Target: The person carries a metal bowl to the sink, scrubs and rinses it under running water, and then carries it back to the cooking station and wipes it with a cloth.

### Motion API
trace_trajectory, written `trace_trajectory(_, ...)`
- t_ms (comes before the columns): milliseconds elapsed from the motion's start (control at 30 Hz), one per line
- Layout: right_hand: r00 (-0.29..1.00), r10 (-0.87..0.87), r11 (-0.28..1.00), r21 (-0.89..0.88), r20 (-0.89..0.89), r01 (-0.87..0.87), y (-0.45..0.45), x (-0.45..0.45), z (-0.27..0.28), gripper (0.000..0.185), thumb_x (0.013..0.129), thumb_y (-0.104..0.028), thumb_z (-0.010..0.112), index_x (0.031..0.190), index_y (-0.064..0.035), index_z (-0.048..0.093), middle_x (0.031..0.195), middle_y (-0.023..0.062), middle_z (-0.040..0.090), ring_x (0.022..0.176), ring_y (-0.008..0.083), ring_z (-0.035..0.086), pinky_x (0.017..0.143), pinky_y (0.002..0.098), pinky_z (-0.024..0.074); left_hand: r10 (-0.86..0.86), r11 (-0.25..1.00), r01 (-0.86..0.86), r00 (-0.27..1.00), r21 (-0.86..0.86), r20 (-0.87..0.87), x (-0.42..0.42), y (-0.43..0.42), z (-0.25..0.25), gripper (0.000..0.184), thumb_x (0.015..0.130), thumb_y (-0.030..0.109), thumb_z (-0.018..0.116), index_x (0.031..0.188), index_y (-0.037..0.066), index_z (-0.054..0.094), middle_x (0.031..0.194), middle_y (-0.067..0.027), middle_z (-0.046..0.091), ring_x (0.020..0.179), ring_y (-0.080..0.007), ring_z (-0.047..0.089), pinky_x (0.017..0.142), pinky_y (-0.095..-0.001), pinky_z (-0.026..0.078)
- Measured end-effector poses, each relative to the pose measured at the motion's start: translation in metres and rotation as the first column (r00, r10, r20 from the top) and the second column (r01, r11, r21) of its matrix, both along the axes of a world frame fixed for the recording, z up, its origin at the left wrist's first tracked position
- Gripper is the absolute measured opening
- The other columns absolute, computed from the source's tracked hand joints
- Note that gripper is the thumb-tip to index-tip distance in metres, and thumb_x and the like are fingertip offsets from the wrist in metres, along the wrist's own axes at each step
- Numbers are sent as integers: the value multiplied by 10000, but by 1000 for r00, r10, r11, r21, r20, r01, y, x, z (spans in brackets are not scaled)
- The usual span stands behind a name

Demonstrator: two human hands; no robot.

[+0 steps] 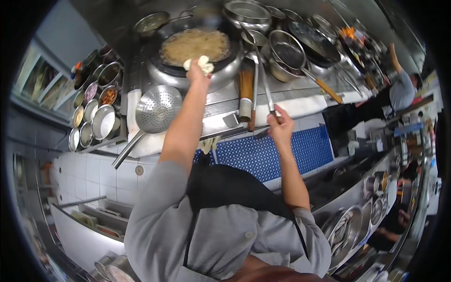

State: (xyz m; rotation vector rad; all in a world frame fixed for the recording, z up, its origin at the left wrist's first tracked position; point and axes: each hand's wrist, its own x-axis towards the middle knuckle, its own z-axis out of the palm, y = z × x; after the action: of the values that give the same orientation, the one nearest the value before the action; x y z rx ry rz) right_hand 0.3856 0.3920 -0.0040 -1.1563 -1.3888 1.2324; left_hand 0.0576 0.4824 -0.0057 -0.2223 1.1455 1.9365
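Note:
At the near rim of a wok (pixel 167 70) of bubbling, yellowish oil (pixel 195 45), my left hand (pixel 198 76) is closed on some pale, lumpy pieces (pixel 203 62); whether they are food or cloth is hard to tell. My right hand (pixel 281 126) grips the dark end of a long metal ladle handle (pixel 266 89) that reaches up toward the pots. A perforated strainer (pixel 159 109) lies left of my left forearm, its handle pointing down and left. Between my hands are a bamboo brush (pixel 245 94) and another long-handled tool.
Bowls of ingredients (pixel 109 96) stand at the left. Behind and right of the wok are metal pots (pixel 247 13) and a wire strainer (pixel 287 49). White cloth (pixel 300 105) lines the counter edge. A co-worker (pixel 403 91) stands far right near a flame (pixel 348 32).

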Motion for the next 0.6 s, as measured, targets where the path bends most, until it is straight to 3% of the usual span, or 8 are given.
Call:
trace_trajectory(133, 990, -117, 992, -56, -76, 113, -28, 19, -55, 450, 855, -41, 647, 1279, 50, 530, 725, 22, 630, 504, 41, 499, 410, 211, 405, -316, 923, 306, 949, 233, 7, -13, -10, -20, 291, 923, 468, 494, 1005, 205, 591, 835, -58, 631, 673, -237, 589, 473, -316, 425)
trace_trajectory(200, 987, -149, 986, -79, -67, 144, -32, 29, -76, 457, 847, -38, 652, 1278, 51, 530, 762, 38, 651, 500, 39, 499, 404, 210, 399, -418, 886, 407, 908, 223, 3, -4, -37, -15, 332, 938, 507, 467, 1053, 221, 591, 912, -47, 645, 761, -234, 591, 569, -350, 472)
trace_trajectory(233, 990, -139, 985, -107, -13, 137, -32, 37, -82, 455, 834, -38, 663, 1262, 60, 544, 857, 84, 684, 585, 65, 572, 492, 222, 462, -448, 869, 442, 894, 223, -25, 10, -59, -5, 317, 938, 477, 489, 1084, 218, 598, 969, -48, 662, 856, -235, 607, 654, -368, 486)
trace_trajectory(367, 980, -188, 981, -32, 69, 190, -24, 45, -107, 423, 821, -41, 671, 1218, 73, 579, 947, 120, 699, 833, 121, 648, 735, 257, 508, -649, 730, 609, 760, 310, 33, 43, -138, -31, 418, 903, 268, 524, 1267, 62, 517, 1157, -117, 626, 1020, -277, 617, 808, -433, 509)
trace_trajectory(467, 971, -209, 978, 10, 117, 209, -26, 41, -120, 430, 816, -62, 672, 1221, 56, 587, 954, 134, 706, 817, 140, 663, 731, 276, 517, -745, 649, 686, 661, 327, 91, 61, -204, -68, 590, 788, 176, 654, 1311, -9, 452, 1205, -186, 591, 1065, -354, 601, 962, -502, 486)
trace_trajectory(500, 949, -268, 960, 128, 168, 249, -29, 40, -129, 426, 816, -90, 669, 1215, 40, 598, 968, 163, 709, 841, 190, 687, 763, 306, 525, -761, 623, 701, 646, 346, 61, 75, -225, -61, 615, 797, 220, 680, 1317, -13, 449, 1203, -198, 594, 1045, -357, 613, 943, -493, 502)
trace_trajectory(533, 924, -294, 955, 102, 244, 277, -38, 39, -114, 418, 811, -101, 663, 1206, 28, 609, 1005, 190, 701, 887, 250, 695, 792, 328, 525, -751, 652, 706, 652, 278, 104, 82, -245, -66, 632, 807, 270, 694, 1321, -9, 452, 1199, -215, 597, 1047, -340, 620, 894, -451, 532)
trace_trajectory(600, 893, -327, 945, 132, 310, 301, -53, 41, -98, 418, 800, -95, 664, 1200, 20, 616, 1035, 208, 688, 910, 299, 689, 809, 351, 523, -812, 556, 777, 584, 296, -5, 86, -271, -77, 595, 835, 312, 669, 1307, 9, 470, 1149, -245, 615, 1009, -327, 637, 818, -395, 554)
